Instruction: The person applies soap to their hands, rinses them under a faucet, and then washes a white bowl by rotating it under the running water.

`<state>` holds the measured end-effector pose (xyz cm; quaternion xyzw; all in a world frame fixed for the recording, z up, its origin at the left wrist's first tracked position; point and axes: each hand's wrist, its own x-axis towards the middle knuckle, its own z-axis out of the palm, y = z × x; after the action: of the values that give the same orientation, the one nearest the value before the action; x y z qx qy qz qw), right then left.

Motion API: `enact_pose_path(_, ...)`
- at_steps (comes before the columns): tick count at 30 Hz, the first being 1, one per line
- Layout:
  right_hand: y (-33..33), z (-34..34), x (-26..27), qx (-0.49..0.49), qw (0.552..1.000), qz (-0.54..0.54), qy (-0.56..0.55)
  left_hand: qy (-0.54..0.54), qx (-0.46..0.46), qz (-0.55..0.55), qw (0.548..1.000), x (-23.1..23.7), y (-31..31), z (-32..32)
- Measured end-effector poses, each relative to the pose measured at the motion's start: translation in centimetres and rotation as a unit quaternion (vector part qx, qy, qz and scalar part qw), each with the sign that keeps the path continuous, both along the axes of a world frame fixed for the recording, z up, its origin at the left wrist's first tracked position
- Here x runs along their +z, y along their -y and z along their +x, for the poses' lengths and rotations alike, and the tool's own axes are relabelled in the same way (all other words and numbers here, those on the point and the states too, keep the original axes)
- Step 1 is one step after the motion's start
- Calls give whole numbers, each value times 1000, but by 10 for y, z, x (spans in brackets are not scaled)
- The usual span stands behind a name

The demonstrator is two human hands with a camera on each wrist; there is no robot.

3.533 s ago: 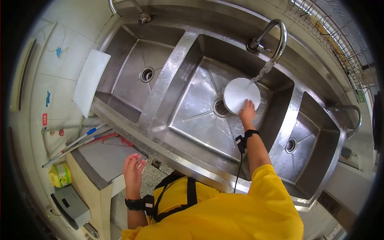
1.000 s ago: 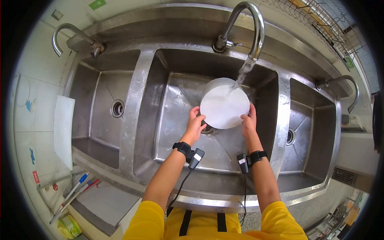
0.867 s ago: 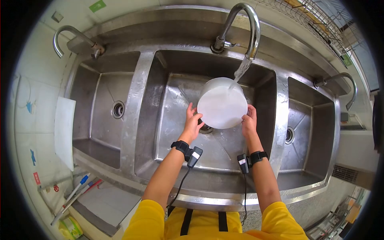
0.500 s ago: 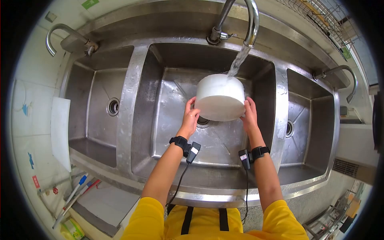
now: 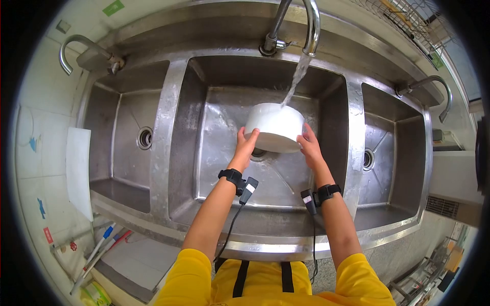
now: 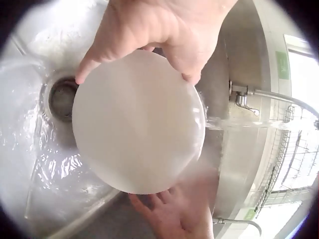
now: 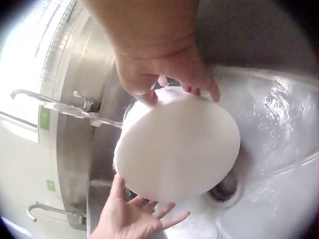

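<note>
A white round tub [image 5: 274,118] hangs tilted over the middle sink bowl, its curved side up and its flat base [image 6: 139,124] turned towards me. Water from the tap lands on the far upper edge. My left hand [image 5: 244,145] holds the left side, thumb laid up along the wall. On the opposite side my right hand [image 5: 311,148] grips it between thumb and fingers, as the right wrist view shows at the edge. The tub's inside is hidden from every view. Below its near edge the drain [image 5: 259,154] partly shows.
The running tap [image 5: 312,30] arches over the middle bowl [image 5: 219,178]. Side bowls lie left [image 5: 125,163] and right [image 5: 380,168], each with its own tap behind. A white board [image 5: 78,173] leans at the far left. A wire rack [image 5: 408,25] hangs at the back right.
The left hand came from left of the sinks to the tub, which the right hand alone touched before. The tub has been lifted and tipped, its flat face swinging from upward to towards me.
</note>
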<state>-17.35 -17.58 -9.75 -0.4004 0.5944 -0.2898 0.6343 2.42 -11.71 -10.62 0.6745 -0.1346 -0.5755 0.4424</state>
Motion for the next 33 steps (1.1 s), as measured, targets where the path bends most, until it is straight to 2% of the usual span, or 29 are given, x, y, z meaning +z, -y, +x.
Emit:
enact_pose_path(5, 4, 5, -12, -26, 998, -23, -49, 41, 8, 39, 998, 7, 10, 2)
enact_pose_path(7, 3, 11, -10, -46, 990, -12, -133, -10, 37, 105, 994, 17, 13, 1)
enact_pose_path(8, 2, 13, -8, -48, 990, -13, -131, -8, 36, 103, 994, 23, 13, 0)
enact_pose_path(10, 0, 15, -6, -12, 987, -26, -158, -91, 22, 111, 989, 32, 10, -1)
enact_pose_path(11, -1, 15, -8, -14, 987, -28, -157, -91, 21, 110, 990, 32, 9, -1)
enact_pose_path(13, -3, 16, -10, 60, 963, -136, -225, -120, 17, 98, 988, 22, 9, -1)
enact_pose_path(14, -4, 15, -10, 60, 963, -137, -226, -120, 17, 97, 988, 17, 9, -1)
enact_pose_path(16, -7, 18, -3, 110, 925, -191, -308, -99, -27, 75, 992, 14, 7, -2)
enact_pose_path(19, -8, 21, -6, 105, 909, -228, -334, -38, -53, 72, 995, 18, 8, -11)
enact_pose_path(23, -4, 19, -2, 107, 908, -261, -310, 21, -78, 64, 995, 20, 15, -21)
enact_pose_path(26, 8, 15, -3, 153, 891, -262, -338, 70, -86, 55, 992, 15, 19, -26)
enact_pose_path(28, 16, 14, 4, 211, 849, -295, -385, 82, -87, 46, 992, 18, 20, -28)
enact_pose_path(29, 21, 15, 7, 212, 849, -294, -384, 83, -86, 47, 992, 19, 21, -29)
enact_pose_path(31, 34, 20, 14, 253, 870, -206, -369, 91, -79, 32, 992, 22, 22, -30)
enact_pose_path(33, 44, 24, 14, 274, 867, -213, -358, 81, -69, 22, 994, 24, 24, -26)
